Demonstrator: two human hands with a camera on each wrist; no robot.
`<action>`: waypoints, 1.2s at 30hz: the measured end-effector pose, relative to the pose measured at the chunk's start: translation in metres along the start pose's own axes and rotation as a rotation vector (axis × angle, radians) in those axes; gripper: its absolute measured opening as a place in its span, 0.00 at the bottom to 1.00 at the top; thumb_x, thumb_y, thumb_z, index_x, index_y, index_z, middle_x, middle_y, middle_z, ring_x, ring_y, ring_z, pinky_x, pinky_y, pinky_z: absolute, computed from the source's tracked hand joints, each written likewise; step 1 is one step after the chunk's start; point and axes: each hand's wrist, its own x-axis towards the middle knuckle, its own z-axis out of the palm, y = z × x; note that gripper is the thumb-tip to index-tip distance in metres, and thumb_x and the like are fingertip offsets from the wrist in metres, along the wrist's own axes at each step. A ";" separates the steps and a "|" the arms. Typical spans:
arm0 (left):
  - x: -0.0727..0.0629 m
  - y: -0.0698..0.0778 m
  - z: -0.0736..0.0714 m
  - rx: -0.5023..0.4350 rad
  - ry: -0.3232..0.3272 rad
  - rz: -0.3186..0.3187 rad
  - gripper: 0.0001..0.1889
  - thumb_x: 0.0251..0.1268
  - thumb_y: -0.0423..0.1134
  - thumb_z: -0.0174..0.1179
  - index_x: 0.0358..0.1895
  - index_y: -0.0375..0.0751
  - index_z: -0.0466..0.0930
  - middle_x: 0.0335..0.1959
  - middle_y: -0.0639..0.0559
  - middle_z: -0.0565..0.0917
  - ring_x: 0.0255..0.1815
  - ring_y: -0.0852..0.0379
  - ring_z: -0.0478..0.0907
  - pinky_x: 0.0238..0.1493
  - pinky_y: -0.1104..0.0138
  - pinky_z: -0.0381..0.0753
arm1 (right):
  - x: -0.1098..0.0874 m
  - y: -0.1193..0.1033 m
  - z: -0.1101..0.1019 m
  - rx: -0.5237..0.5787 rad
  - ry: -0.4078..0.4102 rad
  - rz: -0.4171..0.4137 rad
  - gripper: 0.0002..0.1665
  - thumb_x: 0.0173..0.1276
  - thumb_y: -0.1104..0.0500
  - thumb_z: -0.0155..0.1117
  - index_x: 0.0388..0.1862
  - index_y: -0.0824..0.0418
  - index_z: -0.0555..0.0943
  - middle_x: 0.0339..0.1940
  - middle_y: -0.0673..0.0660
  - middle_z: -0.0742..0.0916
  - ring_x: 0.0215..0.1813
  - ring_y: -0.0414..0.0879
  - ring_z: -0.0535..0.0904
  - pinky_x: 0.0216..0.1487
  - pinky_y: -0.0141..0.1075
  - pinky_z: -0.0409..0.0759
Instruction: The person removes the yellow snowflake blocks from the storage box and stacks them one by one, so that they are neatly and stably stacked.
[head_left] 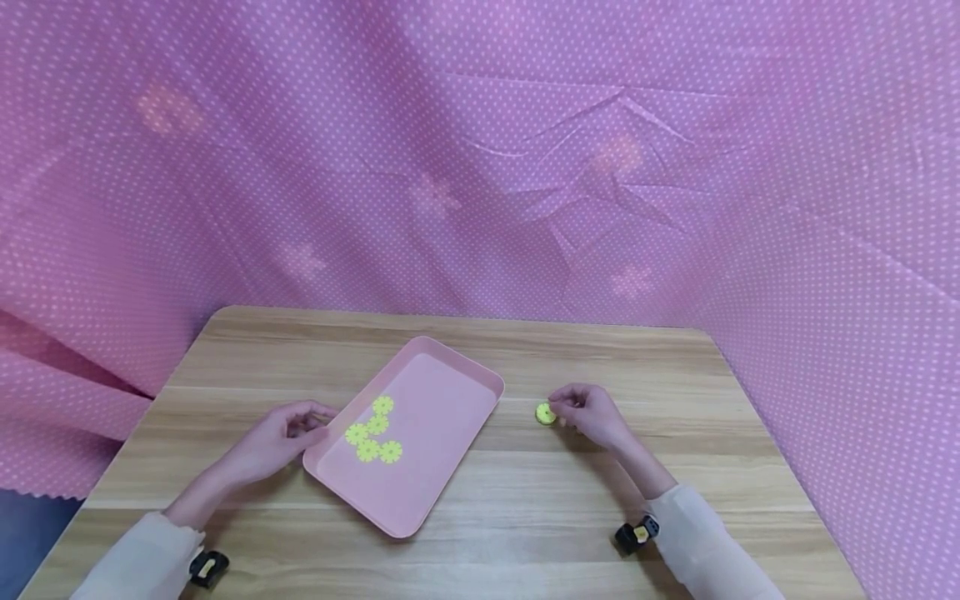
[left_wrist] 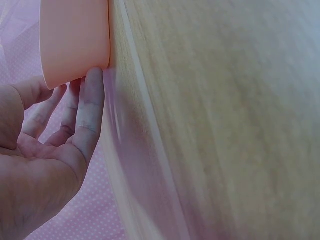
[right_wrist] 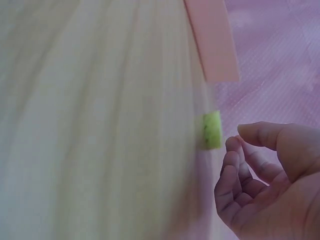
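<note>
A pink rectangular tray [head_left: 442,433] lies slantwise on the table, with several round yellow-green slice-like pieces [head_left: 367,450] near its left side. At the tray's left rim, my left hand [head_left: 281,437] holds the edge; in the left wrist view the thumb reaches the rim and the other fingers [left_wrist: 91,105] touch the wall from outside. To the right of the tray sits a thicker yellow-green round piece [head_left: 545,413] with a green side. Just beside it is my right hand [head_left: 592,414], fingers loosely bent. The right wrist view shows a small gap between its fingertips and the piece [right_wrist: 212,130].
The wooden table [head_left: 510,533] has rounded far corners. Pink dotted cloth [head_left: 480,167] hangs behind it and at both sides. A small black device [head_left: 208,568] is on the left wrist, and another black device [head_left: 636,534] is on the right.
</note>
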 end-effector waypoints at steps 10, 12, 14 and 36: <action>0.003 0.000 -0.001 0.002 0.001 0.020 0.17 0.77 0.37 0.62 0.64 0.36 0.81 0.48 0.44 0.88 0.41 0.62 0.79 0.40 0.71 0.78 | -0.002 -0.048 0.026 -0.037 -0.024 -0.118 0.13 0.70 0.64 0.70 0.50 0.70 0.87 0.36 0.62 0.89 0.32 0.41 0.78 0.31 0.28 0.76; 0.003 0.001 -0.001 0.011 0.002 0.015 0.17 0.77 0.38 0.62 0.64 0.37 0.81 0.48 0.44 0.88 0.42 0.62 0.79 0.41 0.71 0.78 | -0.002 -0.056 0.034 -0.045 -0.037 -0.160 0.11 0.70 0.65 0.70 0.48 0.70 0.87 0.36 0.64 0.89 0.31 0.40 0.78 0.31 0.27 0.75; 0.004 0.001 -0.001 0.025 0.001 0.015 0.17 0.78 0.38 0.62 0.64 0.37 0.81 0.48 0.44 0.87 0.43 0.61 0.80 0.41 0.71 0.78 | -0.001 -0.062 0.042 -0.061 -0.050 -0.206 0.10 0.70 0.65 0.70 0.47 0.69 0.88 0.36 0.65 0.90 0.31 0.39 0.78 0.33 0.27 0.75; 0.008 -0.005 0.000 0.007 0.001 0.035 0.17 0.77 0.37 0.62 0.63 0.35 0.81 0.47 0.44 0.87 0.41 0.63 0.78 0.40 0.71 0.77 | 0.003 -0.102 0.132 -0.187 -0.174 -0.468 0.04 0.70 0.64 0.71 0.42 0.62 0.89 0.34 0.55 0.90 0.34 0.35 0.77 0.39 0.25 0.77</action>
